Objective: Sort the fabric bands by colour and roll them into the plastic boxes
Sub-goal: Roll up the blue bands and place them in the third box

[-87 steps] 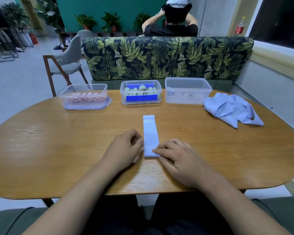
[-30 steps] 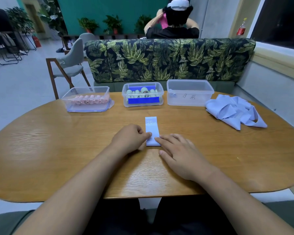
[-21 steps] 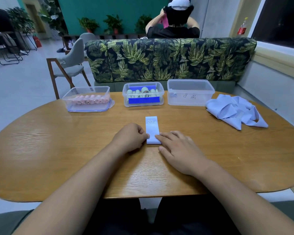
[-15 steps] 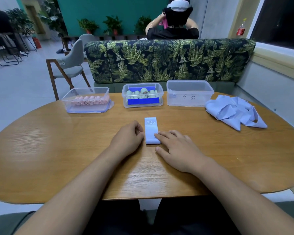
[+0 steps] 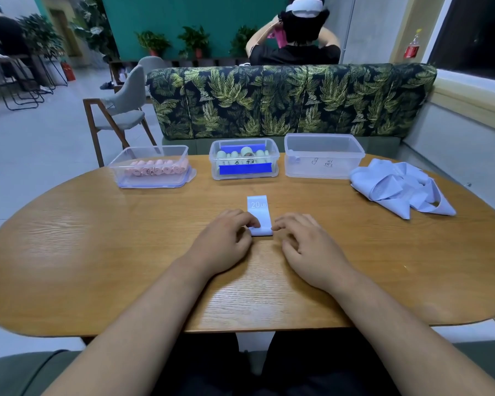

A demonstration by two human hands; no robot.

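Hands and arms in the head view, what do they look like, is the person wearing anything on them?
The left hand and right hand are bare: no gloves, rings or watch show. The left arm and right arm are bare too, with no sleeve visible down to the picture's bottom edge.

1. Band (image 5: 259,215) on the table (image 5: 97,252), between left hand (image 5: 226,238) and right hand (image 5: 306,247).
2. Beyond the hands, in a row: left box (image 5: 117,171), middle box (image 5: 273,155), right box (image 5: 323,164).
3. Pile of bands (image 5: 397,187) beyond the right hand, rightward.
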